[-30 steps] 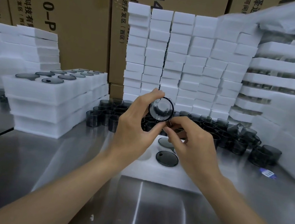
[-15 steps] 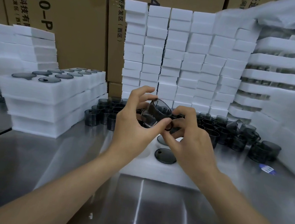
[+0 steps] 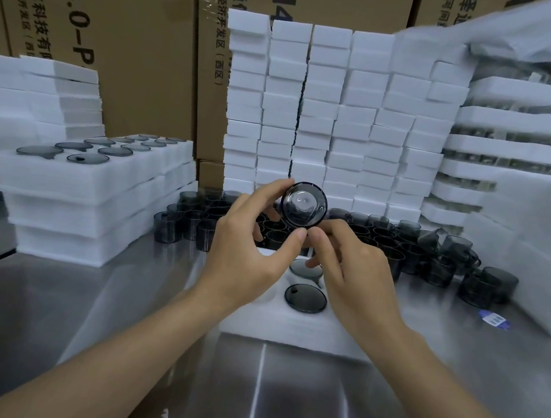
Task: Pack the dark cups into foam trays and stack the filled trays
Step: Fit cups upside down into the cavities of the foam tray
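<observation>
My left hand [image 3: 245, 250] holds a dark see-through cup [image 3: 303, 205] between thumb and fingers, its round end turned toward me, above the white foam tray [image 3: 288, 327] on the steel table. My right hand [image 3: 352, 272] is right beside it, fingertips at the cup's lower rim next to my left thumb. Below the hands two dark cups [image 3: 305, 298] sit in the tray's holes. Many loose dark cups [image 3: 433, 257] stand in a row behind the tray.
A stack of filled foam trays [image 3: 90, 194] stands at the left. Piles of foam blocks [image 3: 329, 118] rise behind the cups, more foam and filled layers at the right [image 3: 513, 160]. Cardboard boxes [image 3: 132, 38] form the back wall. A blue label [image 3: 495, 319] lies on the table.
The cup was tilted sideways between both hands half a second ago; now it is raised again and turned with its round end facing me. Both hands stay close together.
</observation>
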### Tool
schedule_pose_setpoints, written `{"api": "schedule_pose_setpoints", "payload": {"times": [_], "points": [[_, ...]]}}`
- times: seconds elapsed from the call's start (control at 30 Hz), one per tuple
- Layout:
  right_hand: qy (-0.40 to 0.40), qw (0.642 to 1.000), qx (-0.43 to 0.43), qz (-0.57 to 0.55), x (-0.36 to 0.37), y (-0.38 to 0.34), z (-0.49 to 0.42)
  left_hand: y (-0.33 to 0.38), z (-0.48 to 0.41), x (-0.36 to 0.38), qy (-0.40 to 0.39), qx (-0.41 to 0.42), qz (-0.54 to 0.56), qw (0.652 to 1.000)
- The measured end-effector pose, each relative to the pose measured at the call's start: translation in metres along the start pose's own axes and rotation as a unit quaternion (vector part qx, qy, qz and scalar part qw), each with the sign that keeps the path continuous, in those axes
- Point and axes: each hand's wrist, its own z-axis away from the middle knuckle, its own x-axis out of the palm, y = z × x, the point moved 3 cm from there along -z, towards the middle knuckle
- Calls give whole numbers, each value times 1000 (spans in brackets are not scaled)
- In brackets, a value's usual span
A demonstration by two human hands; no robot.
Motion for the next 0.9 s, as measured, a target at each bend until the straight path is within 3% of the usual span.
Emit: {"api": "schedule_pose_setpoints", "payload": {"times": [0.4,0.6,0.9], "points": [[4,1000,6,-13,2,2,2,-3,-1,2,-18,13,13,1000],[47,999,-27,2,-1,-2,4,-11,0,6,-27,-5,45,999],[60,997,-40,11,4,9,1,-24,0,10,-58,-26,-51,997]]}}
